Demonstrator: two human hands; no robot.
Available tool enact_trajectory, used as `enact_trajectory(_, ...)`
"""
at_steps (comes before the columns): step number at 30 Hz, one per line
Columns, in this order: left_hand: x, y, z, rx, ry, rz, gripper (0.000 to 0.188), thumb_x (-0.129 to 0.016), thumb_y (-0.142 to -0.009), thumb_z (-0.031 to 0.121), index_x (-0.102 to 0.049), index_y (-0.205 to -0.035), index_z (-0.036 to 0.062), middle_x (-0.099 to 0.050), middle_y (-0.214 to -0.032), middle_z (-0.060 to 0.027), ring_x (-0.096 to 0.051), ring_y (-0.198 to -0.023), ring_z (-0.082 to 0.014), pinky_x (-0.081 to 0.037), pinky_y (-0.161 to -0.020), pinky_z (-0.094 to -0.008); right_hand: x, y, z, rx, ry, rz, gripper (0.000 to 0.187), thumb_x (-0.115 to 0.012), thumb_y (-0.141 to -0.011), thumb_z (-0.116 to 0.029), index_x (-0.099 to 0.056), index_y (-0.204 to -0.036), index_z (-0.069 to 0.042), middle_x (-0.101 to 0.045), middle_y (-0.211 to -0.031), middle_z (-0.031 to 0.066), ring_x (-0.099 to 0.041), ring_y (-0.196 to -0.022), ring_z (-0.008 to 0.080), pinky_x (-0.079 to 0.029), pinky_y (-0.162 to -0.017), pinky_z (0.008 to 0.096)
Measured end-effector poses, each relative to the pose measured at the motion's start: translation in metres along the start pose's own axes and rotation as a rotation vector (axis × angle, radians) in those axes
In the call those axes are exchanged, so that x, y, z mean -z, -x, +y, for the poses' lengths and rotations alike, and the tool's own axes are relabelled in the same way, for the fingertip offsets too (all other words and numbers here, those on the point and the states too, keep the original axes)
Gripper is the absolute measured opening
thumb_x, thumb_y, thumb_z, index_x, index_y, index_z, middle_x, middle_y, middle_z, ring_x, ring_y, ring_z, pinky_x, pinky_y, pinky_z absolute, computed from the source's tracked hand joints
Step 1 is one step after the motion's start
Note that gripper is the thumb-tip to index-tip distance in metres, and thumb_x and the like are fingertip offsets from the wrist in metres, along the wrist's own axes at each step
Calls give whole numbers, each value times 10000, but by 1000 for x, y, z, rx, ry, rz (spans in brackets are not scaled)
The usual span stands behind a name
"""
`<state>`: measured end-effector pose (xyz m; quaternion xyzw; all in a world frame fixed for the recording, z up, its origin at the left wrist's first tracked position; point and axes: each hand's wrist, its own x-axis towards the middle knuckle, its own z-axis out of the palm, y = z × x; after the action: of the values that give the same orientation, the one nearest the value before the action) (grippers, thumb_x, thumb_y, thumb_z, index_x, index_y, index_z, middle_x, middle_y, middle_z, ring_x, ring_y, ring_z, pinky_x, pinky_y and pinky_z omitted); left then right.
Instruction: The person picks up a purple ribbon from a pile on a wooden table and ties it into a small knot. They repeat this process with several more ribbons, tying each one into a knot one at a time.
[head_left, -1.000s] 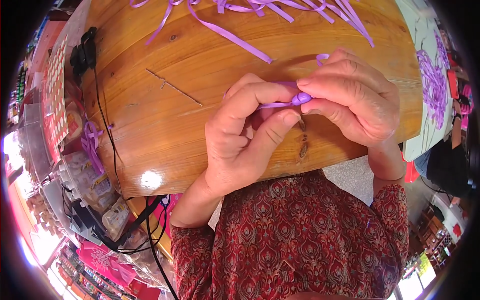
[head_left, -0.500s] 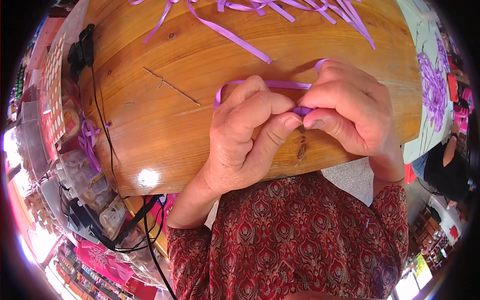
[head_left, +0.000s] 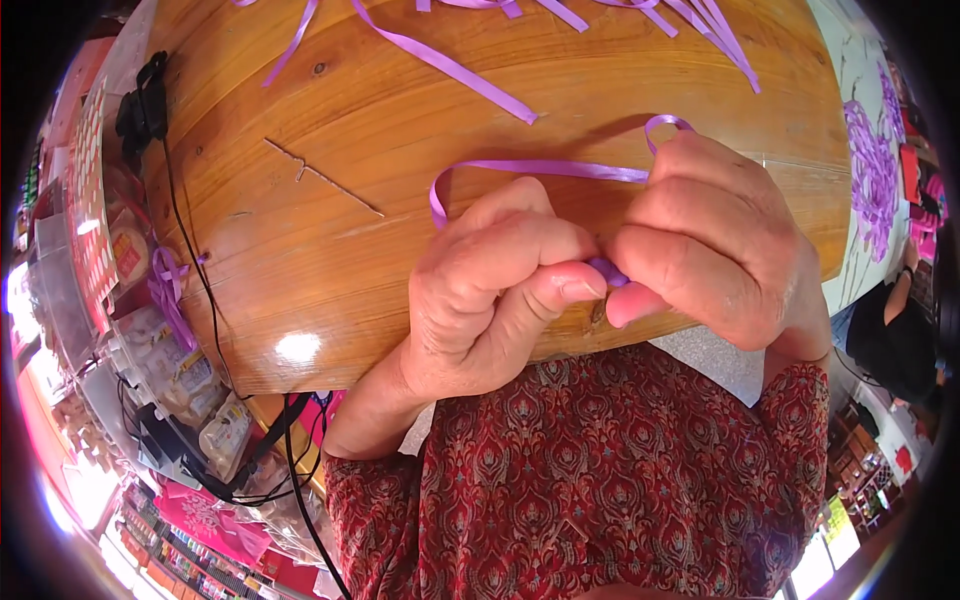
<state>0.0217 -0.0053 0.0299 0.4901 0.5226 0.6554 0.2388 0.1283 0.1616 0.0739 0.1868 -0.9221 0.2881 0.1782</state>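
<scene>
Both hands meet over the near part of the wooden table (head_left: 330, 280). My left hand (head_left: 500, 285) pinches one side of a small bunched or knotted bit of purple ribbon (head_left: 608, 270) between thumb and forefinger. From the other side, my right hand (head_left: 715, 240) grips the same ribbon, its fingers curled tightly and its thumb underneath. A length of that ribbon arches behind the hands, and a loop of it rises above the right knuckles. What the fingertips cover is hidden. A thin twisted wire tool (head_left: 325, 178) lies to the left of my hands.
Loose cut purple ribbons (head_left: 450, 65) lie along the far edge. A black cable (head_left: 185, 210) runs down the table's left side, next to clear plastic bags and boxes (head_left: 165, 350). More purple ribbon (head_left: 872, 180) is heaped on a white surface at right, near another person (head_left: 890, 335).
My right hand has moved slightly right and down, its fingers curling further over the ribbon. The ribbon loop above it shows more. The view has shifted a little.
</scene>
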Motion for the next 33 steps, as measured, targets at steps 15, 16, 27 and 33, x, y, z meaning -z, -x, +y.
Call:
enact_trajectory(15, -9, 2, -6, 47, 43, 18, 132, -613, -862, 129, -593, -855, -2, -502, -665, -50, -435, -567, -151, -368, -511, -270, -6, 8, 5, 134, 109, 71, 312, -708, -557, -163, -590, -748, 54, -494, -651, 72, -418, -534, 184, -310, -448, 306)
enact_trajectory(16, -10, 3, -5, 50, 74, 11, 137, -612, -864, 132, -592, -853, -3, -498, -662, -49, -438, -566, -150, -369, -510, -271, -6, 8, 5, 132, 109, 71, 312, -708, -557, -163, -590, -748, 54, -494, -651, 72, -418, -534, 184, -310, -448, 306)
enact_trajectory(27, -22, 14, -8, -56, 127, 106, 145, -606, -869, 140, -584, -842, -1, -476, -677, -53, -412, -532, -150, -348, -457, -274, -15, 8, 8, 220, 58, 155, 320, -681, -525, -135, -576, -750, 68, -492, -649, 82, -414, -524, 181, -299, -440, 299)
enact_trajectory(33, -19, 13, -5, -13, 45, 11, 151, -615, -862, 140, -563, -824, 4, -404, -638, -45, -401, -505, -156, -322, -430, -287, -13, 10, 8, 255, 113, 116, 322, -695, -533, -138, -570, -750, 64, -479, -621, 71, -421, -521, 173, -347, -442, 316)
